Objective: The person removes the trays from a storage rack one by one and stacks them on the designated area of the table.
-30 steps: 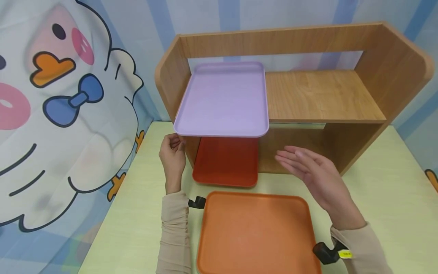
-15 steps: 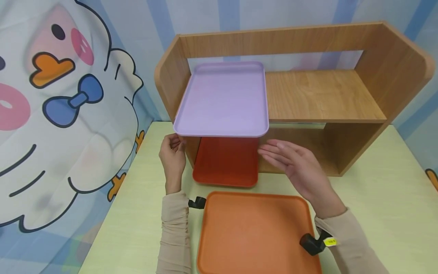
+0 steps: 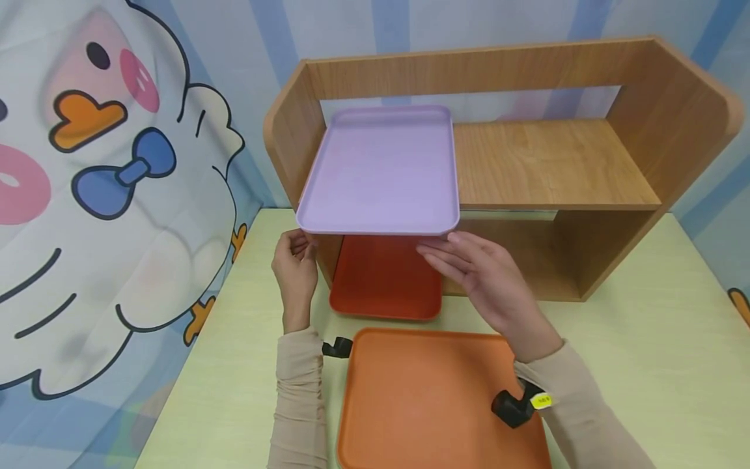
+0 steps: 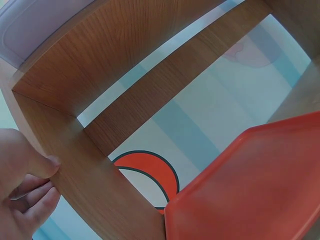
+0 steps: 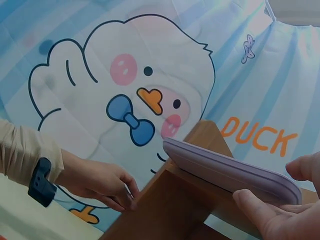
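A lilac tray (image 3: pixel 381 169) lies on the upper left of a wooden shelf unit (image 3: pixel 556 163), its front jutting past the board. My left hand (image 3: pixel 295 270) grips the front edge of the unit's left side panel (image 4: pixel 75 155), thumb on the panel's inner side. With fingers straight, my right hand (image 3: pixel 486 280) is at the lilac tray's front right corner; in the right wrist view its fingers (image 5: pixel 255 207) lie below the tray's rim. Whether they touch it I cannot tell. A red tray (image 3: pixel 387 280) sits in the lower left compartment. An orange tray (image 3: pixel 436 397) lies on the table before the unit.
The pale yellow table (image 3: pixel 211 391) bears the unit. Behind and to the left hangs a blue curtain (image 3: pixel 346 26) printed with a duck (image 3: pixel 176 260). The right forearm passes over the orange tray's right side.
My right hand has moved left, from before the lower right compartment to the lilac tray's front right corner. The left hand and the trays have stayed still.
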### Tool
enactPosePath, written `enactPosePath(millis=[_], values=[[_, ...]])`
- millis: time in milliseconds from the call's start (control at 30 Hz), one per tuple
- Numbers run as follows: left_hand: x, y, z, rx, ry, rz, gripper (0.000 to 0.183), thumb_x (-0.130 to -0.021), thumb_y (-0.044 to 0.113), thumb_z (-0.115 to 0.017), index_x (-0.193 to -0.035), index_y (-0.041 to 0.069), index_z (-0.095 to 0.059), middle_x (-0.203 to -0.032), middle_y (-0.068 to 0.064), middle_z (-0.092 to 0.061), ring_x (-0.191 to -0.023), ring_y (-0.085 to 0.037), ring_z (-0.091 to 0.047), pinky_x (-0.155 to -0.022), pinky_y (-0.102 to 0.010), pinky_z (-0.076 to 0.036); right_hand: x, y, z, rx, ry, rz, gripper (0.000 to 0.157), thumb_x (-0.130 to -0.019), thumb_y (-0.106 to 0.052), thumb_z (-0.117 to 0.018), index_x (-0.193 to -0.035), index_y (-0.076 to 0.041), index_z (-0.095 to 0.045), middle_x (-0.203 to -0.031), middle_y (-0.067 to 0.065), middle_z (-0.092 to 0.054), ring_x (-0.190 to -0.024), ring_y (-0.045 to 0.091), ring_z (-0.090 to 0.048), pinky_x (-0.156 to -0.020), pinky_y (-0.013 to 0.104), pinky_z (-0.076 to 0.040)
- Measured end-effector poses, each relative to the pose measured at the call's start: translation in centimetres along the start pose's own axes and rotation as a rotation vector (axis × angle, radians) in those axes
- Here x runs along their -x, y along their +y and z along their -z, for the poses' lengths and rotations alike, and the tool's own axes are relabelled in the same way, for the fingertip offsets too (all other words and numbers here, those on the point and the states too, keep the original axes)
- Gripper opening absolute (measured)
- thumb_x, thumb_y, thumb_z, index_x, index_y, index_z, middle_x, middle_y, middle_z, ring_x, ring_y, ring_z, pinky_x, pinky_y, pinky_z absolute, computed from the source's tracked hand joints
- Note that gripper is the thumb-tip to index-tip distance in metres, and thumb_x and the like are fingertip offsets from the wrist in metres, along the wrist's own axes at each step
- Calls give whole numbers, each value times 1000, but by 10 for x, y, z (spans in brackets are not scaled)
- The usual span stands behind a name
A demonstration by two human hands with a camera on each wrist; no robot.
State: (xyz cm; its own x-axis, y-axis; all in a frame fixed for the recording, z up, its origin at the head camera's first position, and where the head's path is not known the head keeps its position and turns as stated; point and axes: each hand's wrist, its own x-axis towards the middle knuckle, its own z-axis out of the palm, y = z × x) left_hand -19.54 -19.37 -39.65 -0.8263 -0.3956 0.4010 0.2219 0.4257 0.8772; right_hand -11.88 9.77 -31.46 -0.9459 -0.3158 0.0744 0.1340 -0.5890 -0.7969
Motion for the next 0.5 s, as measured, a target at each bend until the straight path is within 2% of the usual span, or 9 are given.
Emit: enactPosePath(millis=[67,167,200,500], values=[[0,0,0,1,1,1,20,-89,-2,-61,-109,-1,-60,-103,-15,-63,-93,-23,-63,-86,-33,-54,-2,2,-5,12,5,-1,17,-97,-10,-54,-107,0,-64,-117,13,-65,-116,30,-61,-100,39,-47],[0,0,0,6,-1,2,20,-89,-2,-61,-109,-1,-60,-102,-16,-63,-93,-23,-63,-86,-33,-54,-4,5,-11,20,11,6,32,-97,-12,-55,-125,2,-57,-123,13,-63,-117,29,-60,-100,38,-47],[0,0,0,7,-1,2,20,-89,-2,-61,-109,-1,-60,-102,-16,-63,-93,-23,-63,-86,-33,-54,-4,6,-13,13,15,11,33,-97,-12,-55,-127,3,-56,-123,13,-63,-117,29,-60,-100,38,-47],[0,0,0,6,-1,-1,20,-89,-1,-61,-109,-1,-60,-102,-16,-63,-93,-23,-63,-86,-33,-55,-10,11,-19,-86,61,54,17,-95,-9,-57,-107,1,-65,-110,11,-69,-111,27,-64,-98,38,-48]])
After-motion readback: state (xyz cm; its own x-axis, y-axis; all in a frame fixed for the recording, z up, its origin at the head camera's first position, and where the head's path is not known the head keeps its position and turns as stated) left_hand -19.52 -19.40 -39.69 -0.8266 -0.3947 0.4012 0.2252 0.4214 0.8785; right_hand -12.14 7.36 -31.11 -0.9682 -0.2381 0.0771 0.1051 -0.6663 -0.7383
